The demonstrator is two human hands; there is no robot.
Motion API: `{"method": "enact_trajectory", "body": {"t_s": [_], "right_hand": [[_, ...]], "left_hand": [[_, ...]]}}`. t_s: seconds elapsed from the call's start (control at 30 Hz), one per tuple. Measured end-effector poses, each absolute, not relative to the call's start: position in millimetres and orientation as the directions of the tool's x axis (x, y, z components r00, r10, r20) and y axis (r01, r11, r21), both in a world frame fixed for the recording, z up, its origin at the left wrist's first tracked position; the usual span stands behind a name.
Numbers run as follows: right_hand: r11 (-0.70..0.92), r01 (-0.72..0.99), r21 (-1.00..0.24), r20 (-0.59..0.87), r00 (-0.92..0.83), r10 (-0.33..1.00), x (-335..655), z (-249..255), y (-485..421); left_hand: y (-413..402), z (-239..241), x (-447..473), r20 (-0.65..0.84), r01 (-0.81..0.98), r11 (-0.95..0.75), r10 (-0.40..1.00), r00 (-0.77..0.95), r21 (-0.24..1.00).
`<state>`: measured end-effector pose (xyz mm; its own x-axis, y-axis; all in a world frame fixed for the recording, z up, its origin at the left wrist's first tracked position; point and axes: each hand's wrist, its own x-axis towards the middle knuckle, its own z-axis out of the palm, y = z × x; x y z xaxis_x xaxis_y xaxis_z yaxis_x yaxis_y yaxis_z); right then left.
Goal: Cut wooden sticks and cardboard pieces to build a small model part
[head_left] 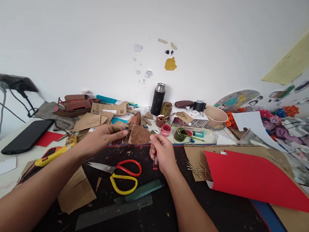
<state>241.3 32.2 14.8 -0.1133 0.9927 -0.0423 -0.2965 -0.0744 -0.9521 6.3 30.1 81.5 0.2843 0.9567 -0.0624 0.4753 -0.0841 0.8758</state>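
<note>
In front of me, a flat brown-painted piece of cardboard (139, 135) is held up between my two hands. My right hand (163, 153) pinches its right edge between thumb and fingers. At its left edge are the closed thumb and fingers of my left hand (106, 137), with some fingertips hidden. Below my hands, scissors (112, 169) with one red and one yellow handle lie on the black mat (162, 210). A green flat-handled tool (142, 191) and a see-through strip (113, 212) lie nearer to me. A small pink object (155, 164) shows partly beneath my right hand.
Paint jars (180, 134), a black flask (158, 99) and cardboard scraps (89, 122) crowd the back. A red sheet (251, 178) covers cardboard at right. Left are a phone (26, 137), a yellow-handled tool (56, 154) and a brown cardboard model (75, 105).
</note>
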Motion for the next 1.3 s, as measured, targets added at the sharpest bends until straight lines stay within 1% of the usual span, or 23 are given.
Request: {"method": "enact_trajectory", "body": {"t_s": [0.23,0.57,0.9,1.1,1.3], "right_hand": [[-0.092,-0.262,-0.961,-0.053,-0.153,0.987,241,14,30],[-0.105,-0.227,-0.968,-0.057,-0.208,0.976,239,17,28],[-0.109,-0.245,-0.963,-0.062,-0.195,0.979,239,14,28],[-0.099,-0.264,-0.96,-0.051,-0.183,0.982,239,15,27],[-0.102,-0.248,-0.963,-0.053,-0.196,0.979,238,14,27]], "left_hand": [[34,74,6,-0.091,0.464,-0.083,0.936,0.34,0.882],[35,76,5,-0.067,0.473,-0.095,0.947,0.315,0.876],[38,85,-2,-0.005,0.527,-0.162,0.953,0.302,0.835],[37,83,-2,-0.053,0.572,-0.167,0.936,0.347,0.803],[37,79,-2,-0.063,0.538,-0.17,0.92,0.387,0.825]]}}
